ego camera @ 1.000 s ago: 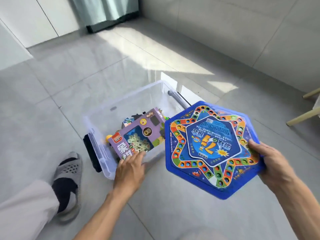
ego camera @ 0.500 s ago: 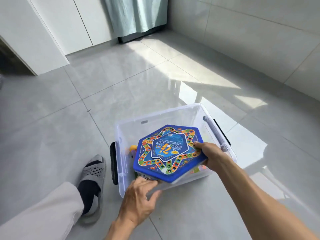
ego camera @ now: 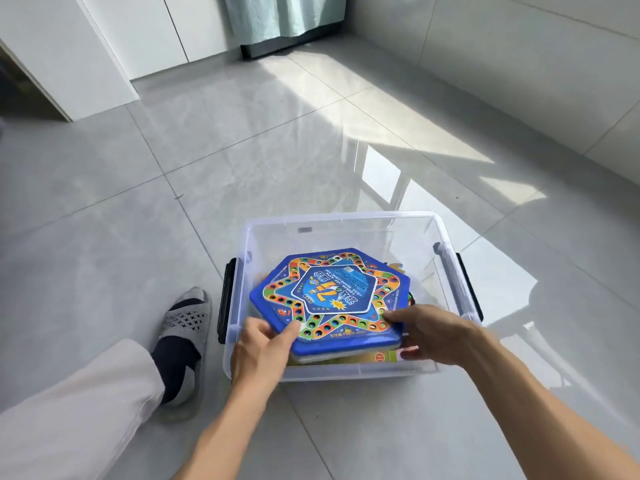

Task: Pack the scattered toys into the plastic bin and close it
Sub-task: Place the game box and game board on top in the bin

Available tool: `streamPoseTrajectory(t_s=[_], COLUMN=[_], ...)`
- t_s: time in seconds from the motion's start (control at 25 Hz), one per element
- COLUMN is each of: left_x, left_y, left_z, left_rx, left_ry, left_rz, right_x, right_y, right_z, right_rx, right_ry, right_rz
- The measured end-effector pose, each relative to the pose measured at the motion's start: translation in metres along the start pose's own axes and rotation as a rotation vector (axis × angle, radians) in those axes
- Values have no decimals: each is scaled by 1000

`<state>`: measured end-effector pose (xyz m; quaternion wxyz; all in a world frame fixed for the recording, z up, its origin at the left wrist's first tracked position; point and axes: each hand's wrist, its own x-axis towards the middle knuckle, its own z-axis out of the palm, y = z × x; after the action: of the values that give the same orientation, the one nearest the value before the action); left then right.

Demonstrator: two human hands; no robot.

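A clear plastic bin (ego camera: 343, 221) with black side handles stands open on the tiled floor, with no lid in view. A blue hexagonal board game (ego camera: 329, 299) lies flat inside it, on top of other boxed toys whose yellow edge (ego camera: 384, 356) shows underneath. My left hand (ego camera: 261, 348) grips the game's near left corner, thumb on top. My right hand (ego camera: 431, 332) holds the near right edge, fingers on the rim.
My left leg in light trousers and a grey slipper (ego camera: 187, 337) sits just left of the bin. White cabinets (ego camera: 114, 46) and a curtain (ego camera: 280, 15) stand at the back, a wall along the right. Sunlit grey tiles surround the bin.
The blue game went from being held up in my right hand to lying down inside the bin. My left hand left the purple box and took hold of the game's left corner.
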<state>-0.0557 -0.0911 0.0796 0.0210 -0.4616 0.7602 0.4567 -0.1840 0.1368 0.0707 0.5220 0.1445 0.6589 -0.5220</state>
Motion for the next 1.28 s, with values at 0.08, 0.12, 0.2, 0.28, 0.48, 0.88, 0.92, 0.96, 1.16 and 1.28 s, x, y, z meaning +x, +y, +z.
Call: streamPoseTrajectory(t_s=[0.08, 0.12, 0.2, 0.28, 0.48, 0.88, 0.92, 0.96, 1.16, 1.28], left_x=[9, 11, 15, 24, 36, 35, 38, 40, 44, 38], left_y=[3, 3, 2, 3, 6, -57, -57, -54, -47, -30], left_z=[-5, -6, -7, -3, -1, -25, -25, -26, -28, -26], left_rx=[-156, -234, -284, -119, 256, 410, 402, 403, 426, 405], left_ry=[-47, -85, -157, -209, -243, 5, 7, 6, -84, -179], left_rz=[-88, -97, -78, -59, -7, 286, 292, 295, 201, 149], right_x=[-5, -7, -9, -12, -8, -24, -26, -28, -52, -67], right_y=[14, 17, 16, 11, 13, 90, 92, 95, 115, 123], right_z=[2, 2, 4, 5, 7, 11, 12, 10, 1, -12], right_rx=[32, 27, -42, -276, -543, -1196, -1206, -1197, -1189, -1208], right_ry=[-30, -31, -12, 71, 203, 786, 802, 799, 726, 726], right_rz=[1, 6, 34, 93, 128, -713, -716, -729, -804, -825])
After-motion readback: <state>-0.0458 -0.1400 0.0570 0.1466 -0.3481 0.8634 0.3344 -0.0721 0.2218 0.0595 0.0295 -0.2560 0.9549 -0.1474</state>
